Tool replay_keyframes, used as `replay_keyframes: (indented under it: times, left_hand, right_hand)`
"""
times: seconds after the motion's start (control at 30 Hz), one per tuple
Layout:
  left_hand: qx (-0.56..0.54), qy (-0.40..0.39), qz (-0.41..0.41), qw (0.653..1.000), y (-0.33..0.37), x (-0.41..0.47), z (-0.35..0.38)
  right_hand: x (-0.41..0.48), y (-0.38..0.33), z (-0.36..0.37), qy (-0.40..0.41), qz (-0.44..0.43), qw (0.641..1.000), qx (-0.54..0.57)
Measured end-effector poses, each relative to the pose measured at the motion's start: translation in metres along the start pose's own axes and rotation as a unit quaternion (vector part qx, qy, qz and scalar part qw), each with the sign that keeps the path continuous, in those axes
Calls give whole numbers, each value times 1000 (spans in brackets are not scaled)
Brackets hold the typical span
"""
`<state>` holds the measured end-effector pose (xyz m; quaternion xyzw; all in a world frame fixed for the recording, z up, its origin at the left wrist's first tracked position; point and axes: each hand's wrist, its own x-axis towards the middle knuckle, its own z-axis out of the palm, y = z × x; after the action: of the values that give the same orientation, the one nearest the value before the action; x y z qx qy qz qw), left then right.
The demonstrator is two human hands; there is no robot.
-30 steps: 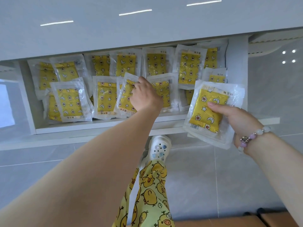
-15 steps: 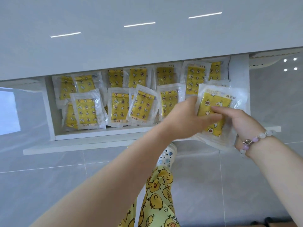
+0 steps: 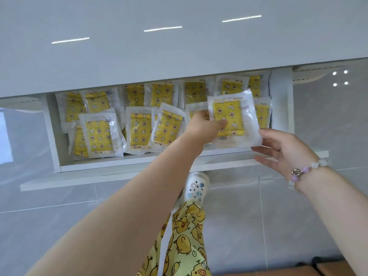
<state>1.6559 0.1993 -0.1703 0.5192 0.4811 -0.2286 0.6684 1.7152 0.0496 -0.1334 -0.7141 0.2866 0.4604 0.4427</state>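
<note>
A yellow patterned packet [image 3: 231,116] in a clear plastic sleeve is held up in front of the open white drawer [image 3: 139,163]. My left hand [image 3: 203,127] grips its left side, with the thumb across the front. My right hand [image 3: 282,150], wearing a bead bracelet, is just right of the packet with straight, spread fingers. Its fingertips touch the packet's lower right corner. Several more such packets [image 3: 99,134] lie in overlapping rows inside the drawer.
A glossy white countertop [image 3: 159,48] overhangs the back of the drawer. Below are grey floor tiles, my white clog [image 3: 196,188] and a yellow duck-print trouser leg [image 3: 187,236]. A brown edge shows at the bottom right.
My left hand left the packets in the drawer, moved right and took hold of the packet. My right hand released its grip and its fingers straightened.
</note>
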Motion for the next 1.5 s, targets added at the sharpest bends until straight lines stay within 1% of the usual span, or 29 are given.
replay_keyframes:
  times: [0.07, 0.13, 0.27, 0.37, 0.47, 0.57, 0.67, 0.8, 0.87, 0.93, 0.97, 1.0, 1.03, 1.07, 1.1, 1.13, 1.2, 1.27, 1.3, 1.37, 1.43, 1.5]
  left_hand:
    - [6, 42, -1, 999, 3, 13, 7]
    - [17, 61, 2, 998, 1, 27, 15]
    - [99, 105, -11, 990, -15, 46, 32]
    - [115, 143, -17, 983, -27, 56, 40]
    - [120, 167, -16, 978, -34, 64, 44]
    - [164, 198, -16, 966, -35, 68, 46]
    - [216, 211, -15, 953, -36, 70, 46]
    - [290, 228, 11, 929, -32, 67, 45]
    - [324, 222, 21, 919, -27, 62, 36]
    - [320, 209, 17, 924, -18, 56, 19]
    - [287, 200, 21, 937, -12, 49, 9]
    - [227, 199, 35, 953, -6, 37, -2]
    - [142, 214, 53, 965, -2, 21, -13]
    - [47, 242, 59, 967, -1, 2, -23]
    - [-51, 276, 46, 959, -4, -20, -31]
    - [-144, 311, 15, 939, -13, -42, -39]
    - [-291, 361, -88, 882, -41, -79, -52]
    - [-388, 361, -189, 827, -68, -103, -62]
    - [-434, 339, -219, 806, -77, -110, -67]
    - [-531, 277, -227, 768, -85, -115, -76]
    - [-619, 221, -189, 730, -87, -111, -88]
    - [-663, 171, -157, 712, -86, -106, -100]
  right_hand:
    - [-3, -3, -7, 29, 6, 1000, -2]
    - [-3, -3, -14, 69, 12, 997, -20]
    - [2, 14, -22, 141, 20, 986, -84]
    - [6, 31, -20, 155, 29, 982, -107]
    - [10, 40, -16, 181, 16, 979, -89]
    - [12, 43, -11, 212, 8, 974, -79]
    - [14, 43, -8, 239, 10, 966, -93]
    - [14, 45, -7, 250, -8, 960, -125]
    - [13, 46, -8, 237, -2, 965, -115]
    - [13, 46, -10, 214, 12, 973, -88]
    - [14, 45, -11, 202, 17, 976, -75]
    - [12, 43, -9, 200, 25, 977, -64]
    - [9, 41, -7, 196, 37, 979, -50]
    - [8, 41, -2, 198, 55, 978, -30]
    - [4, 40, 5, 203, 80, 976, -8]
    - [2, 42, 12, 216, 105, 971, 16]
    - [-9, 43, 32, 230, 158, 957, 80]
    - [-26, 43, 57, 209, 197, 945, 157]
    - [-35, 43, 68, 195, 199, 943, 183]
    - [-51, 41, 88, 156, 178, 950, 205]
    - [-56, 34, 97, 116, 167, 950, 239]
    - [-51, 23, 97, 100, 184, 939, 275]
